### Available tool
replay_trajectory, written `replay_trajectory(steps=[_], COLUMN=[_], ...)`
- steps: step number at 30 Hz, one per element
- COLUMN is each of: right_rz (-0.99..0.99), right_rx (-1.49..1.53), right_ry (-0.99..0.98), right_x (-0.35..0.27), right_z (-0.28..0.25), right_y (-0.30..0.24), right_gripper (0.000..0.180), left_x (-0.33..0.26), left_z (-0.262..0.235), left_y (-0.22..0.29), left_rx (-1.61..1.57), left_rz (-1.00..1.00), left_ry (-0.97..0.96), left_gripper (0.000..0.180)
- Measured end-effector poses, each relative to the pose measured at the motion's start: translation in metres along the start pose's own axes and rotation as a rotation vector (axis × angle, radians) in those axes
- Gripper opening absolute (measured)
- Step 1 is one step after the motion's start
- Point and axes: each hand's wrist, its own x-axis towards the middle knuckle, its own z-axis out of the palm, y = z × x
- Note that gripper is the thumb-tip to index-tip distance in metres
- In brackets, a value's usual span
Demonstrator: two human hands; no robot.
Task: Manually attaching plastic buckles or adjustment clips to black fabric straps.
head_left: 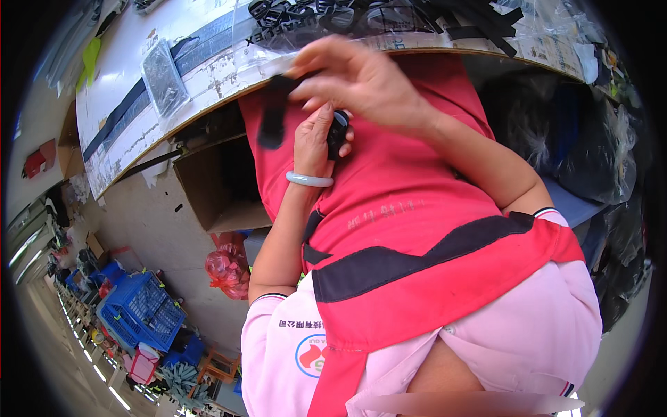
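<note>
Over the red apron point(417, 177), hold the black rounded piece point(338, 132) firmly in the left hand point(317, 142), with thumb along the left side and fingertips curled round the right. Note the pale bangle point(309, 180) on the left wrist; guard against rubbing.

Just beyond and above, locate the right hand point(354, 83), with fingers bent and moderately parted, fingertips near the upper end of a black strip point(273, 121). Cannot tell, through the blur, between a closed pinch and mere closeness.

For good handling, brace the left forearm, support the piece from both sides, and grip the strip near one end, flat and untwisted. As a judgement, favour a steady left hand over speed.

Farther left, avoid snagging on the open carton point(236, 221) beneath the white worktable point(114, 80). Across the tabletop, leave the clear packet point(165, 80) well apart from both hands.
</note>
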Motion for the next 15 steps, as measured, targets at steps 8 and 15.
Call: replay_trajectory(steps=[8,15], right_rz=[0.09,0.366], right_rx=[-0.991,-0.461], right_ry=[-0.137,-0.138], right_x=[-0.012,-0.019], right_z=[-0.032,-0.053], right_y=[0.018,0.036], right_gripper=[0.018,0.012], left_x=[0.002,0.003], left_z=[0.003,0.007], left_y=[0.0,0.006], left_rx=[0.066,0.078], left_rz=[0.131,0.101], left_ry=[0.101,0.049], left_gripper=[0.054,0.058])
